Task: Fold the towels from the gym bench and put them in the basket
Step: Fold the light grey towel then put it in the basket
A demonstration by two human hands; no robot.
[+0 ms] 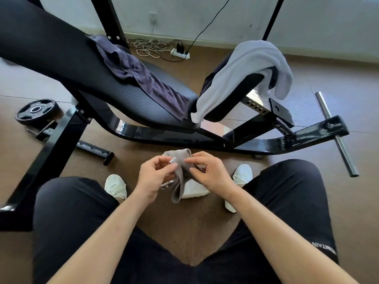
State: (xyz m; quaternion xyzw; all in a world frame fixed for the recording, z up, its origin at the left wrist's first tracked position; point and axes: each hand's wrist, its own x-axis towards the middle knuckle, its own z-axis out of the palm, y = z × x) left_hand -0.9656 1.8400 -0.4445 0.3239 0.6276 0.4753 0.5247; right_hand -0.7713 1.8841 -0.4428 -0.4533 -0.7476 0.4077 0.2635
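On the desk (61, 58) a purple towel (139, 78) lay draped. In front of it, a seated person's left hand (152, 177) pinched a grey towel (180, 171) above the floor, the right hand (211, 175) pinching it too. A pale towel (246, 68) hung over the desk's raised end.

Soft, bright daylight comes from beyond the black padded desk (133, 103), washing out the white wall (174, 13) behind it. Glare streaks the glossy black steel frame (127, 128) beneath it, where shadows are faint. Wide-angle distortion bows straight lines left and right of it. Detail is slightly soft throughout.
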